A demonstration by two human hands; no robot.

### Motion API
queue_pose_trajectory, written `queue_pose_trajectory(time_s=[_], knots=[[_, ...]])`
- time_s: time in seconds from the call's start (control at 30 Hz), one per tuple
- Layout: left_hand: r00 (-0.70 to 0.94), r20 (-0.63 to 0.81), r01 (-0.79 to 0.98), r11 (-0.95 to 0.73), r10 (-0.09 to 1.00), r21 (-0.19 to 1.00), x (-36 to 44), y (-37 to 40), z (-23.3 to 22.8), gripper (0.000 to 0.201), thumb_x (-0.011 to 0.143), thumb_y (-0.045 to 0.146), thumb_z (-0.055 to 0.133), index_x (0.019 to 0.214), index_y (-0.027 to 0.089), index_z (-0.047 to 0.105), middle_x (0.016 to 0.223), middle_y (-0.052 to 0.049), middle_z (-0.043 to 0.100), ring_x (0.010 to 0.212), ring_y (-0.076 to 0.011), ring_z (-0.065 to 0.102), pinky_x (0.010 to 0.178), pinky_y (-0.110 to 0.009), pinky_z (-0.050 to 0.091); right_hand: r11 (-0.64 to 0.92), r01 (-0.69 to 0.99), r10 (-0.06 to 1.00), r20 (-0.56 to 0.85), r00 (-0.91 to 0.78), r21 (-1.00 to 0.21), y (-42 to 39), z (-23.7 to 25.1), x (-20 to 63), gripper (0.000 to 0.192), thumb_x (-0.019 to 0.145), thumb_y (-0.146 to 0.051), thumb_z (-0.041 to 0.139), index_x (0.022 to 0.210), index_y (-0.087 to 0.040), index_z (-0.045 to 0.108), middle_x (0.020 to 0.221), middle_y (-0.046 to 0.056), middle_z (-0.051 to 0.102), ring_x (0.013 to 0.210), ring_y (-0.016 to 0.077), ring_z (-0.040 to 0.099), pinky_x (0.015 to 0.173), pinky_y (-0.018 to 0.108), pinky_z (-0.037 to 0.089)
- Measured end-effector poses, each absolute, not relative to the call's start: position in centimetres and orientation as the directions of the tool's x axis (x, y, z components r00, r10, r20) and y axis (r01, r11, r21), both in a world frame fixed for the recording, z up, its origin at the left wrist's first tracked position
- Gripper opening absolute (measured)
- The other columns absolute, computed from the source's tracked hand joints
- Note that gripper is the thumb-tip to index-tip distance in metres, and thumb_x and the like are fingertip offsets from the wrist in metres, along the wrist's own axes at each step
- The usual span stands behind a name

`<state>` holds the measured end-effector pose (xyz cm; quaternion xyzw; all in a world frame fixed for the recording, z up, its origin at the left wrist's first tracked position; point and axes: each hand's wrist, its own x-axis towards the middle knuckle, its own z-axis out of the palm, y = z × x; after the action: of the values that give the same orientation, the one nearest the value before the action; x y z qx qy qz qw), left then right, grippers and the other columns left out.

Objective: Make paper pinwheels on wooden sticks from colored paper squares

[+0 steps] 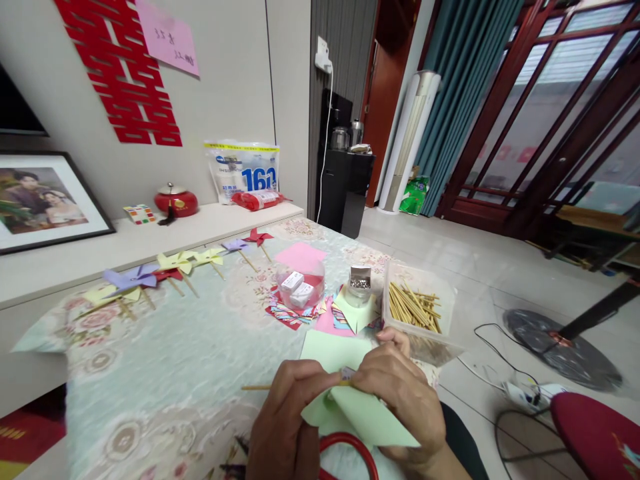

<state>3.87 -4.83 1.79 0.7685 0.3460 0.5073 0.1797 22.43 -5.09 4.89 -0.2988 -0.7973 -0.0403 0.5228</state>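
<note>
My left hand (293,417) is closed on a thin wooden stick (255,387), whose free end points left. My right hand (403,390) pinches a light green paper pinwheel (367,417) with curled blades. The fingertips of both hands meet at the stick's other end, around a small pale piece (346,375) that I cannot make out. Below the pinwheel show the red handles of scissors (373,460), mostly hidden by my hands. A flat light green paper sheet (333,350) lies just beyond my fingers.
Several finished pinwheels (133,279) lie along the table's far left edge. A clear round tub (320,277) with small white boxes, a small box of metal pins (360,280) and a plastic bin of sticks (450,293) stand ahead. A red stool (595,433) is at right.
</note>
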Motion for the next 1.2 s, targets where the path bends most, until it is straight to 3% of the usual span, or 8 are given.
queue_pose_trajectory(time_s=[0.33,0.67,0.97,1.2], knots=[[0.269,0.692,0.319,-0.74,0.67,0.592,3.76,-4.74,1.67,0.043,0.079,0.003,0.048,0.111,0.025,0.065,0.098,-0.003,0.065,0.087,-0.0158,0.067,0.076,-0.022,0.055,0.817,0.534,0.429,0.848,-0.311,-0.217,-5.25,4.28,23.03,0.031,0.102,-0.041,0.038,0.109,-0.021,0.061,0.078,0.002,0.071,0.067,0.0188,0.066,0.091,0.045,0.037],[0.293,0.699,0.33,-0.755,0.652,0.567,3.71,-4.82,1.62,0.042,0.08,0.003,0.048,0.113,0.024,0.064,0.099,-0.004,0.064,0.089,-0.0166,0.066,0.077,-0.022,0.055,0.837,0.497,0.41,0.862,-0.297,-0.228,-4.8,4.1,22.9,0.023,0.099,-0.032,0.045,0.108,-0.018,0.06,0.078,0.004,0.069,0.067,0.019,0.065,0.088,0.047,0.039],[0.342,0.704,0.306,-0.782,0.623,0.543,3.48,-4.62,1.3,0.044,0.082,0.003,0.045,0.118,0.023,0.061,0.099,-0.005,0.059,0.088,-0.0168,0.061,0.075,-0.025,0.054,0.853,0.467,0.429,0.823,-0.373,-0.233,-4.71,4.39,23.36,0.041,0.101,-0.046,0.036,0.11,-0.017,0.064,0.085,0.005,0.071,0.072,0.0201,0.067,0.094,0.046,0.035],[0.347,0.695,0.287,-0.777,0.629,0.56,3.47,-4.66,1.18,0.046,0.08,0.0,0.045,0.116,0.023,0.061,0.1,-0.005,0.057,0.089,-0.0172,0.059,0.076,-0.026,0.052,0.846,0.482,0.429,0.826,-0.365,-0.226,-4.73,4.44,23.22,0.028,0.099,-0.035,0.04,0.106,-0.019,0.062,0.08,0.004,0.07,0.068,0.0185,0.065,0.093,0.047,0.036]])
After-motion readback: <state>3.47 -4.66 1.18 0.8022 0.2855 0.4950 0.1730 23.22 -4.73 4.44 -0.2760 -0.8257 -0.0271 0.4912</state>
